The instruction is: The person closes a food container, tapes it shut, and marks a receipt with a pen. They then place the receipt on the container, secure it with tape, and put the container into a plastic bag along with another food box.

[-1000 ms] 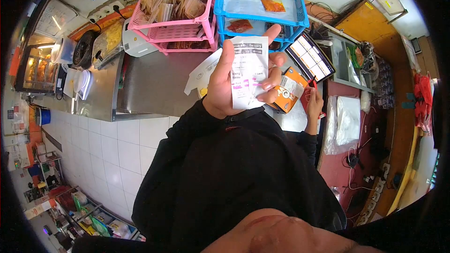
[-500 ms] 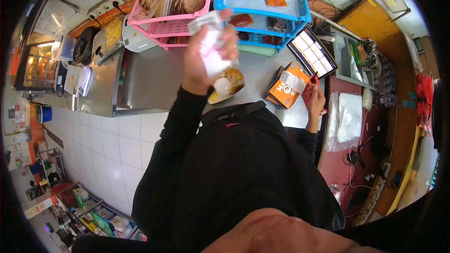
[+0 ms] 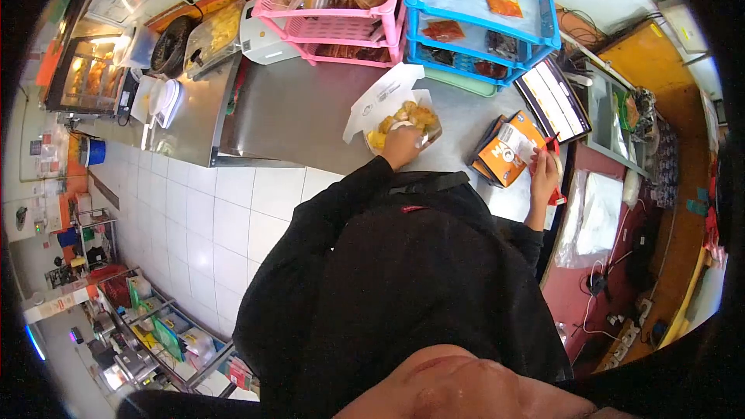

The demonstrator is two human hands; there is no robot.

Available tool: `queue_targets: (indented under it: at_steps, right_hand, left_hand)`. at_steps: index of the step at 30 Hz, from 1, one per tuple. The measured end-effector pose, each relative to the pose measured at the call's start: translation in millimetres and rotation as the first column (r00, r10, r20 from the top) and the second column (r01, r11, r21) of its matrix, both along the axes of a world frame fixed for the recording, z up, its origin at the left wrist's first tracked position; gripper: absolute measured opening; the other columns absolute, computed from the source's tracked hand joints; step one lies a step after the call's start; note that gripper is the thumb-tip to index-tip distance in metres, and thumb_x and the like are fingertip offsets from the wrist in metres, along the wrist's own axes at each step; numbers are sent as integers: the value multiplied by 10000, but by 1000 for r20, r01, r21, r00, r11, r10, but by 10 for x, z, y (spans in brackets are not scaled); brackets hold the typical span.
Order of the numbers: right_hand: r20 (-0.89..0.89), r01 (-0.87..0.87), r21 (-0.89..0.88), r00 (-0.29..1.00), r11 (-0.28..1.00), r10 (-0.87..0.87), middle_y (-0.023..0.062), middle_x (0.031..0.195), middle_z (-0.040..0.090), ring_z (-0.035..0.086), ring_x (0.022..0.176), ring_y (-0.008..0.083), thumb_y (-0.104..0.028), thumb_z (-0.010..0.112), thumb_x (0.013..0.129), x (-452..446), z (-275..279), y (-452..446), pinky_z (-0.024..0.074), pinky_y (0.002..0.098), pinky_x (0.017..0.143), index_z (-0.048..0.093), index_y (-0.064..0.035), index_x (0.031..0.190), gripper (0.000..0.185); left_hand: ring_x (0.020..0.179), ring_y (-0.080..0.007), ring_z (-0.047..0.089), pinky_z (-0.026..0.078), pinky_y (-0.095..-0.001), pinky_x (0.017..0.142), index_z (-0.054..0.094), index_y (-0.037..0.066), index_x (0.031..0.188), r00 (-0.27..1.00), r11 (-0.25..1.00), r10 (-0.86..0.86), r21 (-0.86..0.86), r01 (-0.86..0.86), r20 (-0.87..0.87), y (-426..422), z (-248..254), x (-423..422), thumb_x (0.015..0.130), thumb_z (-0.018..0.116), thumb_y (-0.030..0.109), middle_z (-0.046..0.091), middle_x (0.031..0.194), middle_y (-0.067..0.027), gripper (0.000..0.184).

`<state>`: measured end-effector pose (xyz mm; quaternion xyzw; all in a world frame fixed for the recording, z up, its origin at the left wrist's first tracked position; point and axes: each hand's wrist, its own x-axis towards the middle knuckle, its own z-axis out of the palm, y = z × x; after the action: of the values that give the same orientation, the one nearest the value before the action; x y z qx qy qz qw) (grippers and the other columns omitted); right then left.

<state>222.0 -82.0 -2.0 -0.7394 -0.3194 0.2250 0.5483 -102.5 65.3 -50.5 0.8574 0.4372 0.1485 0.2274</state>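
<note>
My left hand [image 3: 403, 147] reaches down into an open takeaway box [image 3: 371, 115] on the metal counter. Its fingers are bent around something pale that I cannot make out. Golden fried food [image 3: 420, 116] lies in the box beside the fingers, and the white lid stands raised at the back. On the right, my right hand [image 3: 545, 176] is closed on what looks like a red tape dispenser [image 3: 556, 195], with a pale roll showing. It is held against the right edge of a stack of orange boxes [image 3: 500, 157], the top one bearing a white printed slip [image 3: 516, 140].
Behind the counter [image 3: 310, 109] stand a pink tiered rack [image 3: 330, 27] with packets and a blue tiered rack [image 3: 481, 27] with sauce sachets. A tablet screen [image 3: 553, 98] leans at the right, near clear plastic bags [image 3: 594, 217]. A scale [image 3: 166, 103] sits at the left.
My left hand has come down from near the racks, where it held a blurred white piece, into the box. The lid now shows clearly. My right hand stays by the orange boxes.
</note>
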Motion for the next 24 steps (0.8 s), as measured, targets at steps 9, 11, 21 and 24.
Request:
queue_targets:
  at_steps: [9, 11, 21, 24]
  right_hand:
    - [-30, -12, -14, 999, 1000, 11, 47, 780, 621, 530, 641, 83, -293, 481, 951, -62, 17, -176, 428, 226, 590, 641, 3, 959, 336]
    - [-19, -17, -56, 1000, 998, 16, 46, 784, 621, 533, 648, 83, -288, 481, 951, -122, -1, -172, 431, 224, 595, 641, 3, 960, 332]
    - [-10, 20, -43, 1000, 999, -20, 40, 788, 620, 533, 666, 86, -258, 478, 949, -590, 157, 55, 430, 226, 604, 647, -7, 964, 303]
    - [-60, 31, -76, 998, 997, -36, 33, 762, 610, 526, 657, 81, -248, 478, 950, -721, 210, -56, 422, 218, 598, 638, -4, 970, 292]
  left_hand:
    - [641, -62, 544, 444, -263, 546, 617, 32, 927, 632, 950, 308, -261, -170, 711, 936, 1768, -469, 821, 664, 238, 618, 771, 19, 237]
    - [554, -58, 517, 419, -266, 510, 638, 43, 756, 568, 966, 250, -159, -205, 784, 1568, 1993, -726, 846, 643, 278, 594, 628, 26, 252]
    - [726, -333, 560, 437, -403, 628, 575, 45, 825, 796, 703, 18, 558, -440, 605, 1794, 1740, -730, 797, 647, 174, 560, 781, -140, 150]
    - [711, -344, 592, 470, -434, 624, 602, 76, 848, 818, 837, 41, 427, -341, 573, 1906, 1033, -625, 797, 643, 193, 597, 762, -148, 134]
